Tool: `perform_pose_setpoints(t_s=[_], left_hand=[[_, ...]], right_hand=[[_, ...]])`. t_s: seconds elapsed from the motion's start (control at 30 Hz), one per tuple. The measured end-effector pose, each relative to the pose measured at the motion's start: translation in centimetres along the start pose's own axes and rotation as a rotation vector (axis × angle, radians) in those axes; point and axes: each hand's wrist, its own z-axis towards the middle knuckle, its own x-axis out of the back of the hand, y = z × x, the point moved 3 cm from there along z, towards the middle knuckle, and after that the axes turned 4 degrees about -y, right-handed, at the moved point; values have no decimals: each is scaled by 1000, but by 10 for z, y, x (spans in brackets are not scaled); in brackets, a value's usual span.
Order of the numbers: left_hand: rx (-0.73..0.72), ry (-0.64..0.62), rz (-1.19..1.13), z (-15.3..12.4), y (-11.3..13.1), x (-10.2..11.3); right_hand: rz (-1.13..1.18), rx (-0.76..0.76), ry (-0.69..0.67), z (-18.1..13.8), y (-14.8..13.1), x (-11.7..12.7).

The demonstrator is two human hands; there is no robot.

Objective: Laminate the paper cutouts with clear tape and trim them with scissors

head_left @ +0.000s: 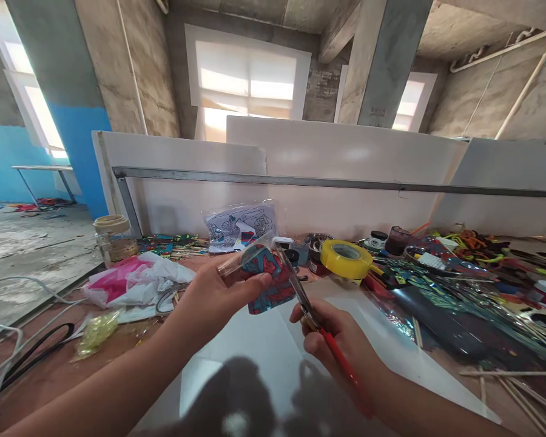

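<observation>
Maroon shows inside a cup [398,241]; right grip [332,334] clamps scissors [301,296], left grip [222,294] patterned piece [273,294].

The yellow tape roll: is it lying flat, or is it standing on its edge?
Lying flat. The yellow tape roll shows its round face and centre hole turned upward.

On the bench [127,337], the tape roll [346,265] lies far, right of the printed sheet [227,227]; the panel [346,152] stands behind both. The bag [152,282] lies left, the tub [113,227] farther behind it. Sticks [509,372] lie near right. Over the near middle, the left grip's [222,288] small piece [273,297] is left of the right grip's [332,328] scissors [303,297].
</observation>
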Motion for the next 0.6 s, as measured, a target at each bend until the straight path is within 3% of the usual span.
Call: perform_pose_setpoints(t_s=[0.37, 0.6], left_hand=[[13, -12, -119, 2, 1, 1], [72, 42, -114, -2, 7, 4]], right_hand=[[353, -243, -17, 0, 5, -5], [262, -216, -29, -1, 1, -6]])
